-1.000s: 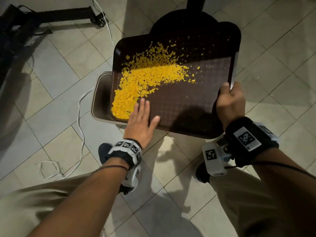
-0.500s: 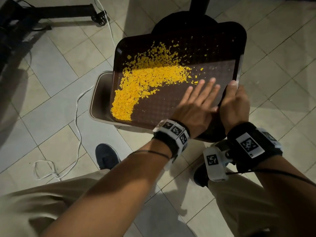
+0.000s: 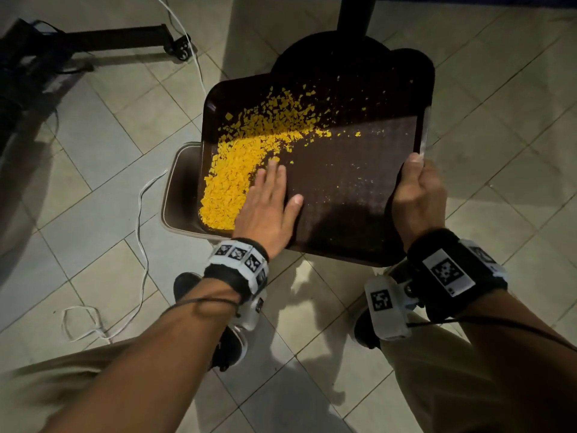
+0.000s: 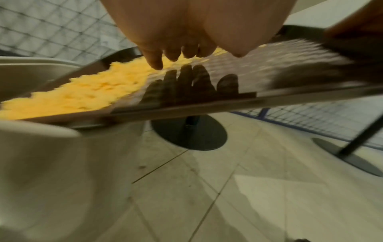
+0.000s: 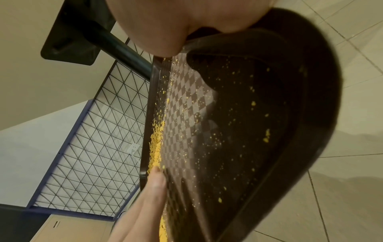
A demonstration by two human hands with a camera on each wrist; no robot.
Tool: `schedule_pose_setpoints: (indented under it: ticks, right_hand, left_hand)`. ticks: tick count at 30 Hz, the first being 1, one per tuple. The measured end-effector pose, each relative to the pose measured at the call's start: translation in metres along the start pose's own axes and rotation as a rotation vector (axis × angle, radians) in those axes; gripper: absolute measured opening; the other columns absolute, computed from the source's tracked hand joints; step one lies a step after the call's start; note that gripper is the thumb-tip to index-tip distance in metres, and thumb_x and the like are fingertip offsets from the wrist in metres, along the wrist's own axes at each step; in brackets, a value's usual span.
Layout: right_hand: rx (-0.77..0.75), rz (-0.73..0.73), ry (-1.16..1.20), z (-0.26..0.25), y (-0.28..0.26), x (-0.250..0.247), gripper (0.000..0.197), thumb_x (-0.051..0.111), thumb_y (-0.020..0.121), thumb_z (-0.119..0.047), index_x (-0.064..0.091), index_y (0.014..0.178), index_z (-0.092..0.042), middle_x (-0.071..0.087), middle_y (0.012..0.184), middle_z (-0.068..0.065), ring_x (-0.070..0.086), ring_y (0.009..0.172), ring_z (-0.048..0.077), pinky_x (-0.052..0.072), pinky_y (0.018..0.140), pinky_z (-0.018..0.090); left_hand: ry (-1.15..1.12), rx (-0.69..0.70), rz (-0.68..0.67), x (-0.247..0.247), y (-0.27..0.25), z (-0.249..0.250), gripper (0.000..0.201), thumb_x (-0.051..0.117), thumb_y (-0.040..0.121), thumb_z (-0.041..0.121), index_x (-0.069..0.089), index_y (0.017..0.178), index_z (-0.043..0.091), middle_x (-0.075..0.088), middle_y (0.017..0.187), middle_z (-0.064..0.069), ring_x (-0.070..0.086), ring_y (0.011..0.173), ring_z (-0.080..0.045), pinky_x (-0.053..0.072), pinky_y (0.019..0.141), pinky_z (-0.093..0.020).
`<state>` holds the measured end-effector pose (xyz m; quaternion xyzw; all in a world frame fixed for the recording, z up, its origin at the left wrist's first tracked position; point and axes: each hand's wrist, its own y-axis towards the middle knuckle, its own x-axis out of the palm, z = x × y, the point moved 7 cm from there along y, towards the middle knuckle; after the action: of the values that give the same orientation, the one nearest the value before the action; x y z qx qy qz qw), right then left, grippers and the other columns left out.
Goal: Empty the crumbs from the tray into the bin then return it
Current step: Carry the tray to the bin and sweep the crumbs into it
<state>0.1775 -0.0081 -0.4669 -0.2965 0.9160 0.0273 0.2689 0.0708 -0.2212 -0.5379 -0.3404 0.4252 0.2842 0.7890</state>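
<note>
A dark brown tray [image 3: 359, 189] with a checkered face is held tilted, its left edge over a beige bin [image 3: 179, 189] on the floor. Yellow crumbs [image 3: 231, 182] are heaped along the tray's left side; the crumbs [image 4: 82, 91] also show in the left wrist view. My left hand [image 3: 268, 207] lies flat on the tray with straight fingers, touching the right edge of the heap. My right hand [image 3: 416, 195] grips the tray's right rim, thumb on top. In the right wrist view the tray [image 5: 238, 131] carries scattered specks, and the left hand's fingers [image 5: 153, 185] reach in from below.
A black round pedestal base [image 3: 331, 51] with its post stands just behind the tray. White cables [image 3: 140, 214] trail over the tiled floor at left. A black wheeled frame [image 3: 125, 42] lies at the top left. My shoes [image 3: 231, 348] and legs are below.
My left hand swept from the tray's right side back to the left, pushing crumbs into the heap at the left edge. The right hand kept its grip on the rim.
</note>
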Motion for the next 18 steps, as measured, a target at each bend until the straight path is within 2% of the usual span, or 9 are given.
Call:
schedule_pose_setpoints:
  ticks: [2, 5, 6, 8, 11, 12, 14, 16, 18]
  right_hand:
    - [0.006, 0.001, 0.005, 0.001, 0.0, 0.002, 0.037, 0.03, 0.105, -0.029, 0.055, 0.102, -0.002, 0.046, 0.071, -0.011, 0.045, 0.06, -0.006, 0.033, 0.052, 0.001]
    - [0.014, 0.0, -0.007, 0.002, -0.001, 0.004, 0.038, 0.03, 0.105, -0.03, 0.056, 0.103, -0.003, 0.047, 0.073, -0.014, 0.046, 0.064, -0.008, 0.031, 0.055, -0.002]
    - [0.01, -0.004, -0.014, 0.002, -0.001, 0.004, 0.038, 0.03, 0.105, -0.029, 0.057, 0.104, -0.003, 0.048, 0.074, -0.015, 0.047, 0.064, -0.007, 0.031, 0.055, -0.002]
    - [0.002, -0.007, -0.017, 0.002, -0.001, 0.002, 0.037, 0.029, 0.105, -0.028, 0.058, 0.105, -0.004, 0.051, 0.075, -0.015, 0.048, 0.065, -0.008, 0.032, 0.055, -0.002]
    - [-0.021, 0.008, -0.033, 0.0, 0.0, -0.001, 0.04, 0.028, 0.105, -0.031, 0.059, 0.108, -0.005, 0.058, 0.086, -0.003, 0.053, 0.07, 0.003, 0.035, 0.059, 0.001]
    - [-0.031, 0.012, -0.039, -0.001, 0.001, -0.001, 0.041, 0.028, 0.105, -0.032, 0.059, 0.108, -0.006, 0.06, 0.089, -0.001, 0.054, 0.075, 0.009, 0.039, 0.064, 0.007]
    - [-0.025, 0.008, -0.03, 0.0, 0.001, -0.001, 0.043, 0.027, 0.105, -0.035, 0.059, 0.107, -0.007, 0.061, 0.088, 0.0, 0.055, 0.077, 0.012, 0.044, 0.07, 0.023]
    - [-0.011, 0.002, -0.014, 0.001, 0.002, -0.001, 0.044, 0.027, 0.104, -0.037, 0.059, 0.104, -0.007, 0.06, 0.083, 0.001, 0.055, 0.074, 0.013, 0.045, 0.07, 0.029]
    - [-0.002, 0.004, 0.005, 0.001, 0.002, -0.002, 0.043, 0.028, 0.104, -0.036, 0.058, 0.102, -0.006, 0.058, 0.077, -0.003, 0.055, 0.073, 0.014, 0.044, 0.068, 0.028]
  left_hand:
    - [-0.008, 0.143, 0.013, -0.001, -0.005, 0.043, 0.062, 0.015, 0.104, 0.047, -0.002, 0.156, 0.019, -0.011, 0.164, 0.001, -0.012, 0.15, -0.015, 0.001, 0.123, -0.036]
    - [0.016, 0.43, 0.024, 0.002, -0.002, 0.11, 0.06, 0.027, 0.101, 0.034, 0.017, 0.155, 0.011, 0.011, 0.165, -0.007, 0.008, 0.151, -0.025, 0.014, 0.122, -0.045]
    - [0.07, 0.494, 0.016, 0.005, 0.001, 0.126, 0.063, 0.027, 0.096, 0.03, 0.022, 0.154, 0.008, 0.016, 0.163, -0.009, 0.013, 0.151, -0.028, 0.017, 0.12, -0.047]
    - [0.135, 0.527, 0.003, 0.007, 0.014, 0.143, 0.067, 0.025, 0.091, 0.027, 0.023, 0.154, 0.007, 0.018, 0.163, -0.011, 0.015, 0.15, -0.029, 0.017, 0.12, -0.047]
    - [0.085, 0.433, 0.045, -0.005, 0.041, 0.137, 0.062, 0.02, 0.102, 0.039, 0.011, 0.157, 0.012, 0.004, 0.165, -0.006, 0.001, 0.152, -0.022, 0.007, 0.122, -0.046]
    - [0.045, 0.374, 0.029, -0.009, 0.051, 0.126, 0.064, 0.017, 0.103, 0.046, 0.003, 0.157, 0.015, -0.003, 0.165, -0.003, -0.006, 0.152, -0.019, 0.002, 0.122, -0.045]
    - [0.024, 0.231, 0.008, -0.012, 0.063, 0.093, 0.067, 0.009, 0.101, 0.055, -0.007, 0.156, 0.021, -0.01, 0.164, -0.001, -0.013, 0.15, -0.016, -0.003, 0.122, -0.042]
    - [0.025, 0.098, -0.004, -0.01, 0.062, 0.051, 0.069, 0.004, 0.099, 0.058, -0.01, 0.155, 0.021, -0.012, 0.164, -0.001, -0.014, 0.15, -0.017, -0.003, 0.123, -0.041]
    - [0.003, -0.014, -0.018, -0.007, 0.055, 0.011, 0.069, 0.006, 0.1, 0.058, -0.011, 0.155, 0.02, -0.015, 0.163, -0.001, -0.015, 0.15, -0.018, 0.001, 0.123, -0.043]
